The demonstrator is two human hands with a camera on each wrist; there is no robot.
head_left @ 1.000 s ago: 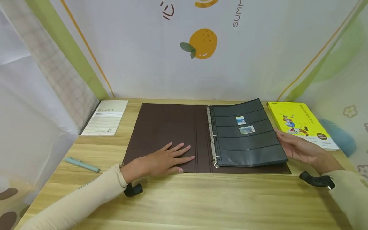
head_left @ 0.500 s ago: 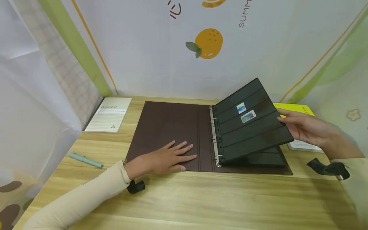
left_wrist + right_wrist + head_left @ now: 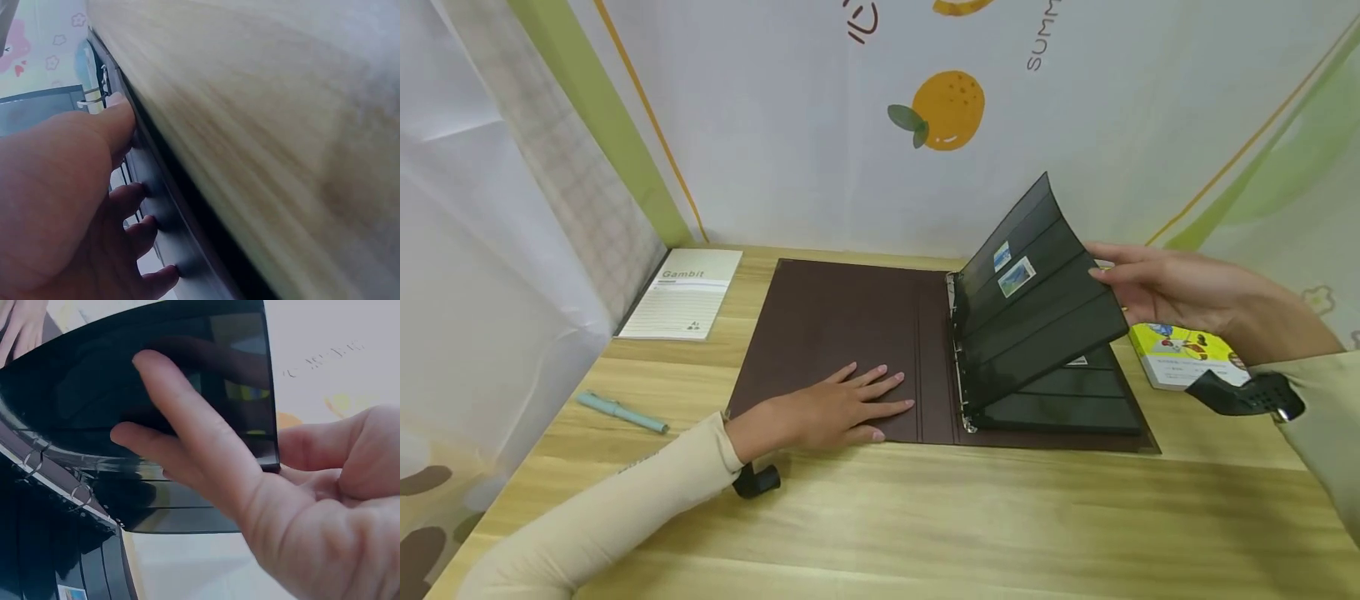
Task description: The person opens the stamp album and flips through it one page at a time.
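1. The light wooden table (image 3: 925, 525) carries everything; along its near edge the boards are bare, with both cream sleeves reaching in from the near corners.
2. The left hand (image 3: 831, 410) lies flat, fingers straight and slightly spread, palm down on the left inside cover of the open dark brown ring binder (image 3: 842, 325); it sits as it did a second ago. The left wrist view shows the fingers (image 3: 134, 194) pressed on the dark cover.
3. The binder lies open in the middle of the table, its metal ring spine (image 3: 957, 358) running from near edge to far edge.
4. A slim pale blue pen (image 3: 621, 413) lies near the left edge, pointing slantwise towards the near right.
5. The right hand (image 3: 1157, 283) holds the outer edge of the black pocketed stamp page (image 3: 1037, 308), fingers (image 3: 187, 431) straight behind the sheet and thumb in front, pinching it.
6. That page is hinged on the rings, its long axis along the spine; its free edge points up and to the right. A second ago it lay almost flat; now it stands steeply raised, uncovering another black page (image 3: 1067, 400) beneath.
7. Two small stamps (image 3: 1011, 268) sit in its upper pockets.
8. A yellow illustrated book (image 3: 1187, 354) lies near the right edge.
9. A white "Gambit" notebook (image 3: 685, 292) lies at the far left corner.
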